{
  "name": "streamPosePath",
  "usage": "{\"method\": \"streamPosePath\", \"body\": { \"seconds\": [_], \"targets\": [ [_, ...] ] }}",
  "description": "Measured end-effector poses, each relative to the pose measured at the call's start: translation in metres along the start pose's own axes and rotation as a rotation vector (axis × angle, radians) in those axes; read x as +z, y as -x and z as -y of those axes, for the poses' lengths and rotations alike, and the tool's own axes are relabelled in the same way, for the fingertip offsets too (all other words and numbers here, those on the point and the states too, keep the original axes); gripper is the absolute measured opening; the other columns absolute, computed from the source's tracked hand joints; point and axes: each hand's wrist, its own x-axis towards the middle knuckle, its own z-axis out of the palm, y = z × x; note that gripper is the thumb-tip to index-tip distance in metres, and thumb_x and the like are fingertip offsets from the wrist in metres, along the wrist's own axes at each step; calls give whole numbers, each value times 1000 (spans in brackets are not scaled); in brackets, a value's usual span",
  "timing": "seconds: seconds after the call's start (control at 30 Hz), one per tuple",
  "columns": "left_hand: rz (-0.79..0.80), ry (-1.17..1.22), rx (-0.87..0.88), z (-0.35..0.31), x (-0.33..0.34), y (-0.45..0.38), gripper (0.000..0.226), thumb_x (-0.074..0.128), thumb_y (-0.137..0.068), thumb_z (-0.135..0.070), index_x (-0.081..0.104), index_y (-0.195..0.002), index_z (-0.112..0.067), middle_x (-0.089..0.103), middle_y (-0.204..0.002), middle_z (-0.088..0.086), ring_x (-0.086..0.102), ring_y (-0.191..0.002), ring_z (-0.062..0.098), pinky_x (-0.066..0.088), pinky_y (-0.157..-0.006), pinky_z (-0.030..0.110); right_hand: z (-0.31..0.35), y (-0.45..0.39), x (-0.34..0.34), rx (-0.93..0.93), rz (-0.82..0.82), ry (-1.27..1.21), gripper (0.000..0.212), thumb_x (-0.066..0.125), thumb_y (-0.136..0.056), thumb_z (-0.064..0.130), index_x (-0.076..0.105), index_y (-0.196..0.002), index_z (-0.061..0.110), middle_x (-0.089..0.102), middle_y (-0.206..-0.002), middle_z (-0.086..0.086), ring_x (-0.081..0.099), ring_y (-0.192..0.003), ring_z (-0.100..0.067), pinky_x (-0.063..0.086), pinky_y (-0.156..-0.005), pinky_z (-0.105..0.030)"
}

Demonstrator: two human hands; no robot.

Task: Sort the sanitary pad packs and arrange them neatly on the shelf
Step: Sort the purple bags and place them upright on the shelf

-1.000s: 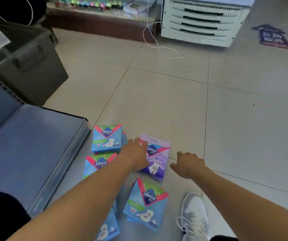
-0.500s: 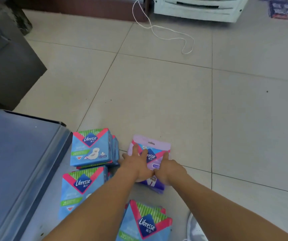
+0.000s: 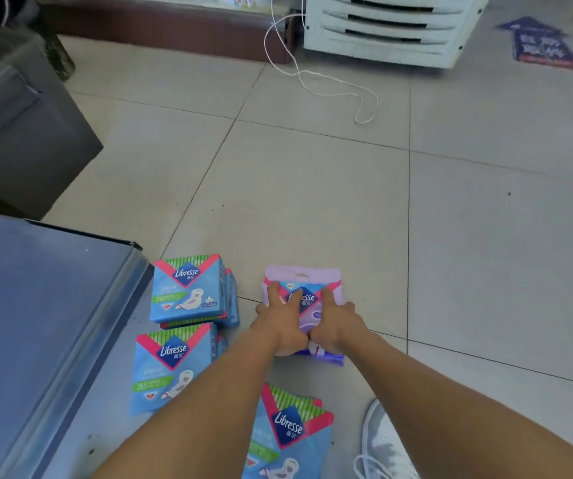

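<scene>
A purple Libresse pad pack [image 3: 307,276] lies flat on the tiled floor, with more purple showing under its near edge. My left hand [image 3: 280,323] and my right hand [image 3: 338,321] sit side by side on it, fingers spread over its top and thumbs tucked at the near edge, gripping it. To the left are blue Libresse packs: one stack [image 3: 188,292] by the shelf corner and a second pack [image 3: 171,364] nearer to me. A third blue pile [image 3: 288,437] lies under my forearms. The grey-blue shelf board [image 3: 36,305] at the left holds nothing in view.
A dark bin [image 3: 19,126] stands at the far left. A white louvred appliance [image 3: 381,29] and a loose white cord [image 3: 312,74] are at the back. A floor sticker [image 3: 540,43] is at the far right. My white shoe [image 3: 381,444] is at the bottom right.
My right hand came in from the right and joined my left hand on the purple pack. Both hands now grip it. The camera tilted slightly.
</scene>
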Motion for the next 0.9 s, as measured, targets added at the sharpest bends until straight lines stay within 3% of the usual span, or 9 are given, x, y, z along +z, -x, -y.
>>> {"method": "streamPosePath", "body": {
  "seconds": [0.07,0.13,0.2,0.27,0.43,0.57,0.7,0.8,0.9],
  "targets": [
    [-114,190,-80,-4,-12,10,104,70,-82,-33,-4,-155,-31,-21,-157,14,29,-138,43,36,-109,40,1,15,-13,-60,-91,-30,91,65,-85,28,5,-153,30,31,-135,-16,58,-110,-33,45,-91,-32],
    [-216,482,-210,-6,-28,20,106,71,-81,-24,-4,-155,-22,6,-157,21,40,-133,39,42,-106,39,3,33,-25,-115,-193,-62,92,66,-86,24,4,-153,32,31,-132,-14,62,-95,-31,47,-85,-30],
    [-277,672,-221,-4,-45,32,82,71,-81,-17,22,-147,-10,49,-136,19,56,-116,33,50,-93,37,6,51,-34,-153,-281,-100,100,72,-84,25,1,-153,33,31,-129,-12,63,-92,-29,51,-84,-32],
    [-336,723,-156,2,-64,53,49,69,-81,-13,45,-124,-10,63,-114,9,62,-100,25,53,-77,32,12,71,-43,-209,-351,-169,106,78,-80,28,0,-152,34,34,-128,-11,64,-99,-27,56,-85,-35],
    [-538,771,86,11,-104,127,47,66,-82,-2,45,-121,-17,63,-114,2,62,-105,23,52,-88,36,39,127,-63,-409,-450,-227,108,77,-81,36,-2,-154,34,41,-129,-7,56,-113,-20,55,-88,-35],
    [-733,758,133,27,-122,194,57,66,-89,-9,35,-134,-24,64,-118,1,64,-98,18,57,-81,36,80,177,-72,-572,-523,-110,97,70,-87,36,0,-154,36,39,-131,-9,56,-113,-23,54,-89,-36],
    [-808,587,184,48,-145,265,90,65,-90,-13,6,-150,-44,59,-120,-1,63,-86,9,49,-59,14,133,230,-79,-724,-550,2,89,68,-88,33,9,-154,38,36,-131,-11,57,-111,-28,52,-89,-35],
    [-872,340,170,64,-165,323,91,69,-88,-25,8,-151,-49,35,-142,6,60,-110,16,52,-84,19,178,275,-80,-844,-561,40,86,66,-89,32,11,-154,41,35,-131,-10,58,-107,-29,49,-85,-32],
    [-1032,245,125,84,-188,381,90,71,-86,-26,12,-152,-45,26,-141,4,51,-125,21,49,-101,30,222,321,-81,-998,-575,34,84,66,-89,33,11,-153,43,36,-130,-9,62,-97,-29,49,-85,-34]
  ]
}}
